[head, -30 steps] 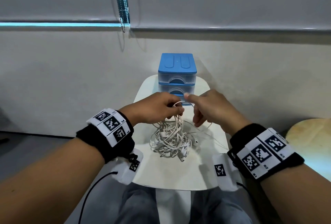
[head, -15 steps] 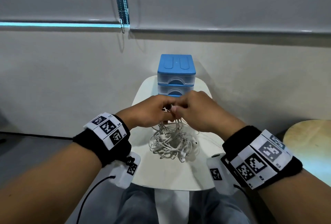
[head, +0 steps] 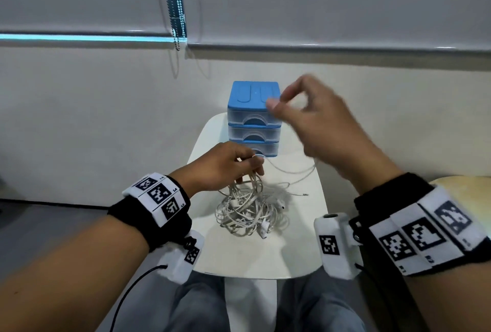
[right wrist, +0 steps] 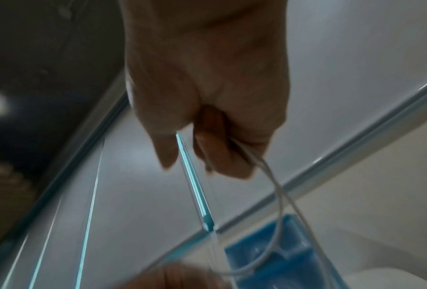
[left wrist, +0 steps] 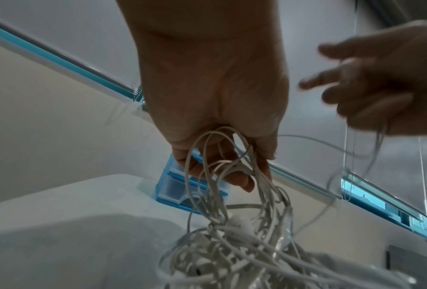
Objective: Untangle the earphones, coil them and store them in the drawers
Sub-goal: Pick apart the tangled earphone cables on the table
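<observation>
1. Above the tabletop (head: 300,249), the right hand (head: 316,129) is now lifting up and away in front of the blue drawers (head: 253,119); half a second ago it was pressed against the left hand (head: 225,167) at the top of the tangle.
2. Between the two hands, one strand (head: 292,171) is now running free, so I judge the untangling is only starting; coiling and storing are not yet begun, and all three drawers are looking closed.
3. Left hand: it is gripping several loops of the earphones (head: 249,212), fingers curled round them, holding the bundle's top just above the tabletop while the rest is lying heaped below.
4. Right hand: raised and motion-blurred, it is probably pinching the thin strand between thumb and fingertips, the wrist view showing cord trailing from its curled fingers (right wrist: 220,154).
</observation>
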`<state>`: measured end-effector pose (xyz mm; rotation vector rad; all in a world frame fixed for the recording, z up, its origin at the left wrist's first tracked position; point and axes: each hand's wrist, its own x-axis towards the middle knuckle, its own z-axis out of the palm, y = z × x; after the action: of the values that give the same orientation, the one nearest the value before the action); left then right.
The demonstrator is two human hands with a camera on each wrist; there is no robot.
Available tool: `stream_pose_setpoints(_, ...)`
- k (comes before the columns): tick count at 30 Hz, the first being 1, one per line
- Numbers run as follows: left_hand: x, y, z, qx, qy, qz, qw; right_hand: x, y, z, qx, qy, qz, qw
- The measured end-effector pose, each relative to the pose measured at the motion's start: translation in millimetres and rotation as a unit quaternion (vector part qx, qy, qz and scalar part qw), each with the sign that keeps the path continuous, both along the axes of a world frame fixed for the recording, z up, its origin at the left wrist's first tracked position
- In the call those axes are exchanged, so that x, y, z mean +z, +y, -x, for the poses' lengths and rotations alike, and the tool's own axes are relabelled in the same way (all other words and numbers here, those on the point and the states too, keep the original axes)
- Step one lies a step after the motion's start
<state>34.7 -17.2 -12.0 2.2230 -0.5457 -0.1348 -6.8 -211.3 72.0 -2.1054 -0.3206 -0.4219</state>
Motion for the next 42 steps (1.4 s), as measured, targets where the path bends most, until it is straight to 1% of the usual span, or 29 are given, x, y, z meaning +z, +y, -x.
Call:
stream_pose_setpoints(1,1,-1,0,-0.005,0.000,0.007,1.000,-9,3,0,0.008,0.045,0.093,0.995)
stream_pose_setpoints(2,3,-2,1,-0.012,-0.005,0.006,1.000,-19,6,0,0.017,0.084,0.179,0.980)
stream_pose_setpoints(3,4,-2,1,-0.019,-0.015,-0.005,1.000,-30,9,0,0.022,0.111,0.247,0.963)
stream_pose_setpoints(5,5,-2,2,-0.031,-0.034,-0.032,0.998,-48,13,-5,0.002,0.124,0.319,0.939)
stream_pose_setpoints(7,4,-1,1,-0.030,-0.035,-0.038,0.998,-56,13,-11,-0.028,0.107,0.327,0.939)
stream_pose_setpoints(8,2,0,1,-0.027,-0.032,-0.038,0.998,-56,13,-12,-0.030,0.089,0.305,0.948)
stream_pose_setpoints(9,0,2,0,-0.023,-0.032,-0.039,0.998,-54,13,-13,-0.023,0.057,0.259,0.964)
stream_pose_setpoints(11,-4,4,0,-0.014,-0.036,-0.048,0.998,-43,15,-12,-0.009,-0.038,0.109,0.993)
stream_pose_setpoints(12,-6,6,0,-0.014,-0.037,-0.051,0.998,-36,15,-12,-0.012,-0.093,0.033,0.995)
stream_pose_setpoints(13,-7,6,0,-0.015,-0.034,-0.052,0.998,-31,14,-12,-0.024,-0.144,-0.025,0.989)
stream_pose_setpoints(14,-8,6,1,-0.013,-0.028,-0.051,0.998,-26,13,-11,-0.037,-0.186,-0.064,0.980)
stream_pose_setpoints(16,-9,6,1,-0.006,-0.022,-0.049,0.999,-19,10,-10,-0.054,-0.246,-0.106,0.962)
stream_pose_setpoints(18,-8,7,1,-0.005,-0.023,-0.051,0.998,-15,6,-8,-0.070,-0.284,-0.132,0.947)
stream_pose_setpoints(20,-6,6,2,-0.013,-0.020,-0.051,0.998,-12,-2,-9,-0.077,-0.295,-0.180,0.935)
stream_pose_setpoints(22,-4,7,3,-0.027,-0.017,-0.052,0.998,-8,-11,-11,-0.059,-0.268,-0.275,0.921)
stream_pose_setpoints(23,-3,7,3,-0.031,-0.016,-0.057,0.998,-6,-16,-12,-0.050,-0.249,-0.310,0.916)
stream_pose_setpoints(24,-3,8,3,-0.033,-0.014,-0.064,0.997,-5,-22,-11,-0.054,-0.235,-0.322,0.916)
stream_pose_setpoints(26,-3,10,1,-0.034,-0.019,-0.082,0.996,-5,-34,-11,-0.094,-0.223,-0.292,0.925)
stream_pose_setpoints(29,-1,11,1,-0.039,-0.031,-0.089,0.995,-15,-52,-16,-0.150,-0.188,-0.199,0.950)
stream_pose_setpoints(31,3,9,3,-0.042,-0.049,-0.095,0.993,-26,-60,-21,-0.175,-0.135,-0.111,0.969)
stream_pose_setpoints(33,6,7,4,-0.044,-0.068,-0.111,0.991,-39,-68,-26,-0.190,-0.047,-0.025,0.980)
stream_pose_setpoints(35,8,4,6,-0.038,-0.081,-0.127,0.988,-52,-71,-29,-0.190,0.055,0.054,0.979)
stream_pose_setpoints(37,11,2,10,-0.027,-0.094,-0.141,0.985,-63,-72,-31,-0.196,0.120,0.127,0.965)
stream_pose_setpoints(38,13,1,12,-0.026,-0.100,-0.143,0.984,-66,-71,-30,-0.198,0.139,0.154,0.958)
stream_pose_setpoints(40,16,-2,16,-0.030,-0.115,-0.135,0.984,-69,-65,-29,-0.185,0.134,0.175,0.958)
stream_pose_setpoints(42,18,-6,21,-0.041,-0.116,-0.111,0.986,-69,-51,-24,-0.152,0.092,0.170,0.969)
